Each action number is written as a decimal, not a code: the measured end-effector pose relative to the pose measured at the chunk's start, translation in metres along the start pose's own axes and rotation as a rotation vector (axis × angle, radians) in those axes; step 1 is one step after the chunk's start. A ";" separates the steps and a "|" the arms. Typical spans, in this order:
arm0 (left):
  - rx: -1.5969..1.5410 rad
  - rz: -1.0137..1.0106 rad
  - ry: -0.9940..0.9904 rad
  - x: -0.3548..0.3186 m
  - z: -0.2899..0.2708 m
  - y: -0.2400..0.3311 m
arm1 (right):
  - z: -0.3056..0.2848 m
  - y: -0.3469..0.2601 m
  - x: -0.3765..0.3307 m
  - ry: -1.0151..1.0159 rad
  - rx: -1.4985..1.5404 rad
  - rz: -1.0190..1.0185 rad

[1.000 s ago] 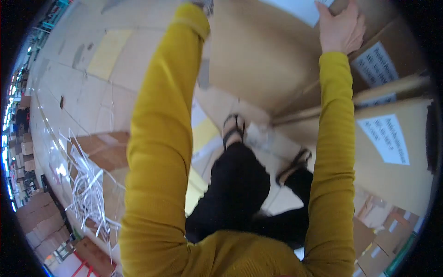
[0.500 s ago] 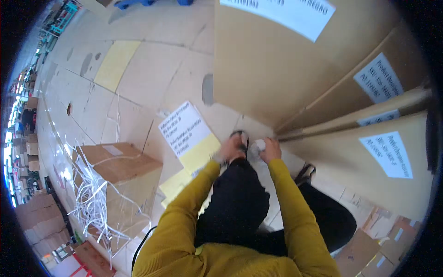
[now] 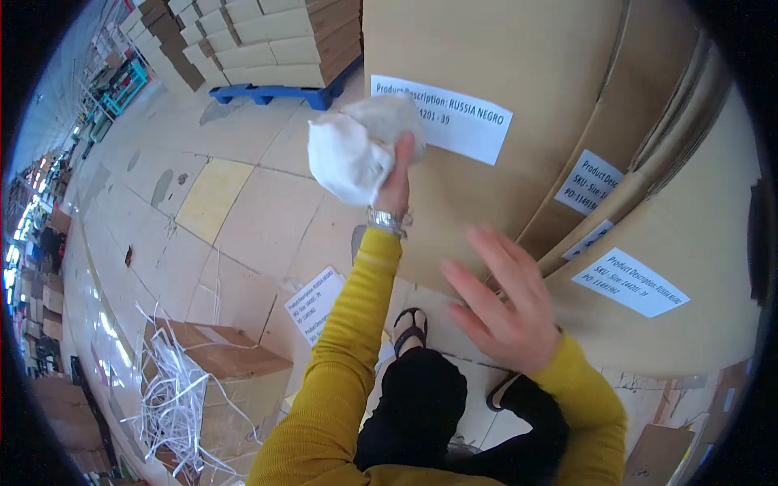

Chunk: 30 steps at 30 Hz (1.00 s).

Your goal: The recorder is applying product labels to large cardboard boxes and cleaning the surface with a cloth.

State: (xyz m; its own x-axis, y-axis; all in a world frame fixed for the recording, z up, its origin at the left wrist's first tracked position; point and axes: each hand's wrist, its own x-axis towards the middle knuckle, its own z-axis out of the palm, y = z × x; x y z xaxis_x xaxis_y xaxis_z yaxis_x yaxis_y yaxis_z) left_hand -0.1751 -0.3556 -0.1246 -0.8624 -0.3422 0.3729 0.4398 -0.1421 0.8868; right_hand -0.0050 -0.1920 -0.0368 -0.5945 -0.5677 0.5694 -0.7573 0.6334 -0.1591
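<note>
My hands are apart. My left hand (image 3: 395, 182) is closed on a crumpled white bundle (image 3: 348, 154), which I hold up in front of a large cardboard box (image 3: 486, 206), covering part of its white label (image 3: 474, 130); I cannot tell whether bundle and box touch. A silver band (image 3: 386, 220) circles my left wrist. My right hand (image 3: 515, 316), slightly blurred, hovers near the box's lower edge with its fingers spread. More labelled cardboard (image 3: 689, 219) stands to the right. On my left, white strips (image 3: 174, 397) spill over a brown carton (image 3: 243, 405). A printed sheet (image 3: 312, 304) lies on the floor (image 3: 259, 215), and farther off a blue pallet (image 3: 316, 98) carries stacked boxes (image 3: 284, 40).
</note>
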 end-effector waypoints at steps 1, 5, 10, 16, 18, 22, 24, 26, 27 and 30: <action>0.009 0.031 0.008 0.020 0.011 0.000 | -0.019 0.003 -0.018 0.016 -0.014 0.010; -0.068 0.064 -0.131 0.028 0.080 -0.013 | -0.044 0.004 -0.094 -0.070 0.012 0.440; 0.368 0.626 -0.219 -0.004 0.108 -0.019 | -0.022 0.007 -0.126 -0.059 0.181 0.697; 0.439 0.276 -0.046 0.068 0.040 -0.022 | -0.043 0.006 -0.135 -0.030 0.148 0.680; -0.027 0.363 0.252 0.088 0.015 -0.022 | -0.049 0.005 -0.141 -0.023 0.121 0.657; -0.177 0.092 0.709 0.053 0.001 -0.025 | -0.063 0.004 -0.144 0.026 0.103 0.614; -0.332 0.043 0.534 0.022 0.026 -0.028 | -0.070 0.000 -0.138 0.073 0.098 0.577; 0.312 0.064 0.220 -0.002 0.060 -0.027 | -0.073 -0.002 -0.132 0.095 0.089 0.574; 0.543 0.294 0.079 -0.010 0.081 -0.026 | -0.073 -0.002 -0.131 0.098 0.097 0.520; 0.661 0.640 -0.025 -0.006 0.120 -0.015 | -0.072 0.001 -0.138 0.110 0.078 0.467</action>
State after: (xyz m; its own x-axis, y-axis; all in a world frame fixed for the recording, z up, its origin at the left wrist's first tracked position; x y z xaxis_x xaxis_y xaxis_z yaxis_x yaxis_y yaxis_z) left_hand -0.2067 -0.2404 -0.1078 -0.5129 -0.1512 0.8450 0.6090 0.6297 0.4823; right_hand 0.0954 -0.0750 -0.0571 -0.8469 -0.1700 0.5039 -0.4365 0.7634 -0.4761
